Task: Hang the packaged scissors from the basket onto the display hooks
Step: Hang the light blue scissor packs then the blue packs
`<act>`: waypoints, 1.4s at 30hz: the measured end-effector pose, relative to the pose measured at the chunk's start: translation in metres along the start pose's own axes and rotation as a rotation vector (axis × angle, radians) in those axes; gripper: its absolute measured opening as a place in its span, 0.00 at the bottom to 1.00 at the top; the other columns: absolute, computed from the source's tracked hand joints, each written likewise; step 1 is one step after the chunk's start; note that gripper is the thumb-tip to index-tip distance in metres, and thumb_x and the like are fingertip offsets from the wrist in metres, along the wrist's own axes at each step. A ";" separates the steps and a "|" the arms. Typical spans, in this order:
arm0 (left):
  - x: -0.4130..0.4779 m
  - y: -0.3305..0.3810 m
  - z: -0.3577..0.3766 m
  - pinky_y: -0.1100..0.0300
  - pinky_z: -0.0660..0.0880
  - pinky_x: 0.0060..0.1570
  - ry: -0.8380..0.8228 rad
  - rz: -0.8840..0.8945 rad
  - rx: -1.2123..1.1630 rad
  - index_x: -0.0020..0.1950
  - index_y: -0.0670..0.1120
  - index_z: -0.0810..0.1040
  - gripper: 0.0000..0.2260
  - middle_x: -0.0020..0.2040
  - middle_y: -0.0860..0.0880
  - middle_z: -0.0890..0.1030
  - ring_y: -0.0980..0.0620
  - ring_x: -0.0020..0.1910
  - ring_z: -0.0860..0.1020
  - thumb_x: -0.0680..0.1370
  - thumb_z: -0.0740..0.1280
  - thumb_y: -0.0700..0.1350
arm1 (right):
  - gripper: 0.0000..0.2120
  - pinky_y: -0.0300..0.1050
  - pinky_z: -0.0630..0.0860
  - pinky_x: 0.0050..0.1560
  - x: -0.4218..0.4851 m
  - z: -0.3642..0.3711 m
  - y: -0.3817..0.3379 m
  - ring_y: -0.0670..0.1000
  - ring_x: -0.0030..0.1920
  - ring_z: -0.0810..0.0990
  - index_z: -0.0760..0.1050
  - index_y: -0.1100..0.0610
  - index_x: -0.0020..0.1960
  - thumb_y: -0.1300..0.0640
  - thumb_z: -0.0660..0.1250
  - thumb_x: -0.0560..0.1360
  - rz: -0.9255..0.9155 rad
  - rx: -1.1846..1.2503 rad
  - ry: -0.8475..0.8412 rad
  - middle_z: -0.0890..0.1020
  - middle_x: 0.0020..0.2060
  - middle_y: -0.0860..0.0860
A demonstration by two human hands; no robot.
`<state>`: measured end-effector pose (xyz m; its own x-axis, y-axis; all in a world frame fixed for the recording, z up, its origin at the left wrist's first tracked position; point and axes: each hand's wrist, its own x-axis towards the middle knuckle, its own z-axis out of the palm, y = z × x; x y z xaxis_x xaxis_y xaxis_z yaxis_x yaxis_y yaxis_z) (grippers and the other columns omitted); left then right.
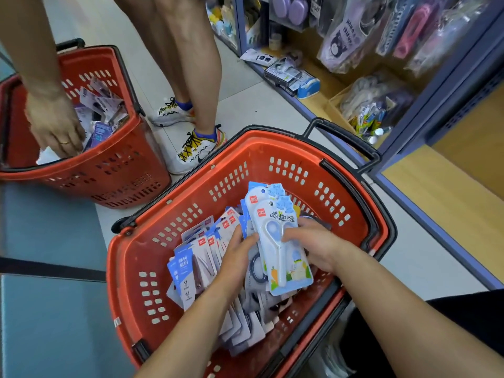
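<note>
A red plastic basket [272,165] in front of me holds several packaged scissors [196,266] standing and lying in a pile. Both my hands are inside it. My left hand [237,257] and my right hand [316,244] together grip a small stack of blue-and-white scissor packs [281,241], the left hand on the stack's left edge, the right on its right edge. The front pack shows white child scissors with a carrot picture. The display hooks with hanging goods [409,31] are at the upper right.
A second red basket [114,165] full of packets stands at the left; another person's hand [54,126] reaches into it, and that person's legs and sneakers [196,151] stand between the baskets. Shelving with boxes and a wooden ledge [450,192] runs along the right.
</note>
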<state>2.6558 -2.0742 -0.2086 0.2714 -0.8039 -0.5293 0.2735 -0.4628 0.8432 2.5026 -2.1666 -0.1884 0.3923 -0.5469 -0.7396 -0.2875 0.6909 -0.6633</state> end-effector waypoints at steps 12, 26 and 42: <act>0.012 -0.012 0.001 0.46 0.81 0.61 0.008 0.071 0.101 0.73 0.53 0.71 0.28 0.63 0.54 0.84 0.52 0.60 0.83 0.76 0.77 0.49 | 0.13 0.60 0.83 0.55 -0.004 0.001 0.001 0.59 0.53 0.86 0.82 0.61 0.57 0.69 0.68 0.74 0.143 -0.075 0.146 0.87 0.51 0.57; 0.018 -0.012 -0.006 0.61 0.83 0.49 0.032 0.064 0.135 0.71 0.53 0.72 0.26 0.61 0.53 0.84 0.55 0.56 0.84 0.76 0.76 0.43 | 0.11 0.56 0.82 0.52 -0.006 -0.003 0.000 0.59 0.51 0.85 0.78 0.55 0.47 0.71 0.68 0.74 0.068 -0.063 0.174 0.86 0.47 0.55; 0.024 -0.021 -0.018 0.55 0.80 0.59 -0.111 0.005 0.251 0.73 0.57 0.70 0.43 0.62 0.57 0.83 0.56 0.61 0.82 0.62 0.85 0.49 | 0.22 0.57 0.81 0.57 -0.019 -0.030 -0.026 0.51 0.54 0.83 0.68 0.49 0.64 0.59 0.74 0.76 -0.178 -0.729 0.049 0.82 0.54 0.49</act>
<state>2.6733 -2.0771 -0.2408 0.1657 -0.8361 -0.5229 0.0311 -0.5255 0.8502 2.4764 -2.1882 -0.1610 0.4524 -0.6537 -0.6067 -0.7359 0.1107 -0.6680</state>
